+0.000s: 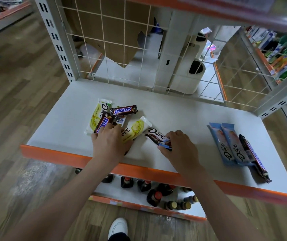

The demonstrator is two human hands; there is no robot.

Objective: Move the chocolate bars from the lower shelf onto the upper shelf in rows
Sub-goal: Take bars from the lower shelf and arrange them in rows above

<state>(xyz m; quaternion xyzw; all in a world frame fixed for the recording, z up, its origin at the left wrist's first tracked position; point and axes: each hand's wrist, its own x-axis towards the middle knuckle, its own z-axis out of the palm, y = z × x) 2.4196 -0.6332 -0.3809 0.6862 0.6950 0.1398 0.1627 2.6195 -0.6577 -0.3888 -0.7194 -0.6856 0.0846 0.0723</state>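
Across the middle of the frame I see a white shelf (182, 108) with an orange front lip, and on it the chocolate bars lie in two groups. Left of centre is a loose heap: a yellow Dove bar (96, 117) lying lengthwise, a Snickers bar (124, 110) across its top end, a second Snickers bar (102, 123) slanting over it, and another yellow Dove bar (135, 129) angled toward the centre. At right of the frame, well apart from the heap, two blue Dove bars (226, 145) lie side by side and touching, with a long dark Snickers bar (255, 159) against their right edge.

Behind the shelf a wire grid panel (121, 40) closes the back, with torn cardboard (108, 28) and a white bin (187, 75) seen through it. Below the orange lip, at lower centre, dark bottles (154, 195) stand on a lower shelf. A white shoe (118, 226) shows at the bottom edge on the wood floor.

My left hand (110, 145) reaches in palm down, fingers spread over the near end of the slanting Snickers bar and the angled yellow Dove bar; it is pressing on them rather than closed, and I cannot tell whether it grips either. My right hand (179, 148) is curled, fingers pinching the near end of a dark brown Dove bar (156, 135) that lies on the shelf between the two groups, just right of the heap
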